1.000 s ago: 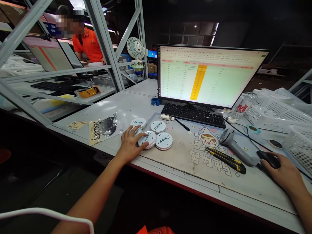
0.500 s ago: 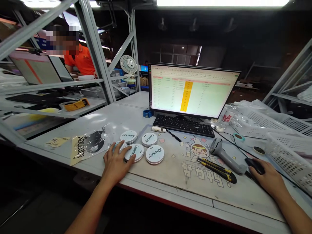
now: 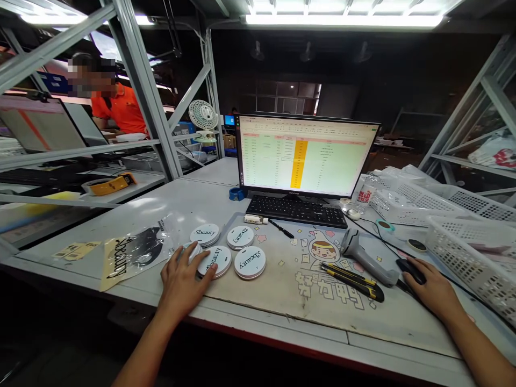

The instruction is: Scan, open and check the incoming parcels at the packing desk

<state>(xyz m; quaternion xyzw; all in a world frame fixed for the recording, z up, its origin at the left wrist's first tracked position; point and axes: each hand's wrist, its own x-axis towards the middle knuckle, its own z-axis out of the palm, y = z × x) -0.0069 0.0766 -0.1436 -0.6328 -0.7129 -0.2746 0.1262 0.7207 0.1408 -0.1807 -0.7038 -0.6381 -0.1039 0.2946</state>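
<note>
My left hand rests with spread fingers over the left side of several round white stacked discs printed "beauty". Its fingertips touch the front-left disc and partly cover another white disc beside it. A front-right disc, a back-right disc and a back-left disc lie close by, apart from the fingers. My right hand is curled over a black computer mouse at the right. Left of the mouse lies a grey barcode scanner, with yellow-black utility knives in front.
A monitor shows a spreadsheet behind a black keyboard. Clear packaging with a black item lies at left. White perforated baskets stand at right. Beyond the metal frame is a person in an orange shirt.
The camera view has tilted up and turned slightly right, so the scene sits lower and further left. Both hands keep their places, the left at the discs, the right on the mouse.
</note>
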